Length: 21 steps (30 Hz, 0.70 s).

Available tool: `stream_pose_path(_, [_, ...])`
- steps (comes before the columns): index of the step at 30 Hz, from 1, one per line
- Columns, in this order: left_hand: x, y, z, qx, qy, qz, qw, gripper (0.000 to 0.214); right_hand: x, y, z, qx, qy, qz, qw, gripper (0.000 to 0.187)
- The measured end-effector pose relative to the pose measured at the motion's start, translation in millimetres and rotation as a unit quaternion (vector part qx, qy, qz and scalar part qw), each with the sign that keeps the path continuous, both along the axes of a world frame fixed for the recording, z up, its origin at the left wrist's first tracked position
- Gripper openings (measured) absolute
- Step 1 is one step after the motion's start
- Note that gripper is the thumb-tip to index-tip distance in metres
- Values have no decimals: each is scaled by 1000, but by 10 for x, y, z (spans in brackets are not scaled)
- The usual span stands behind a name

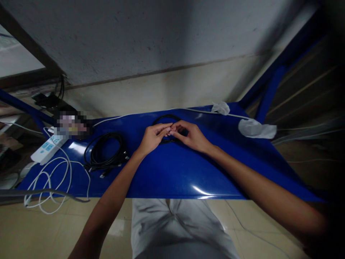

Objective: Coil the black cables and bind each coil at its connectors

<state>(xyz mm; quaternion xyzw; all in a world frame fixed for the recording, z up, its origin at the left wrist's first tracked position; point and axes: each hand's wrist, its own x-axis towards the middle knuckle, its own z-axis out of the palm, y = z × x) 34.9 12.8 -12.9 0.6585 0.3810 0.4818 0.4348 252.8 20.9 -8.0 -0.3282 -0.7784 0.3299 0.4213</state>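
My left hand and my right hand meet over the middle of the blue table. Both have their fingertips pinched together and touching. Whatever lies between the fingertips is too small and too covered to name. Behind and beneath them a loop of black cable shows at its far edge, with a short stretch visible on the near side. To the left of my left hand a second coil of black cable rests on the table, its plug ends toward the front.
A white power strip and tangled white cable lie at the left, the cable hanging past the front edge. Behind the strip is a blurred-out patch. White wrappings sit along a cable at the back right. A wall closes the rear.
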Motion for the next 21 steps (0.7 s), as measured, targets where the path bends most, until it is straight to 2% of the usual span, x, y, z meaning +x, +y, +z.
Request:
stream_pose_path(8, [23, -22, 65, -6, -22, 27, 999, 33, -52, -27, -24, -10, 39, -43, 998, 35])
stream_pose_path(14, [56, -56, 53, -2, -20, 33, 999, 30, -64, -17, -57, -20, 50, -65, 996, 43])
stream_pose_path(21, [70, -60, 32, 0, 0, 32, 999, 33, -56, -24, -22, -24, 61, -52, 996, 40])
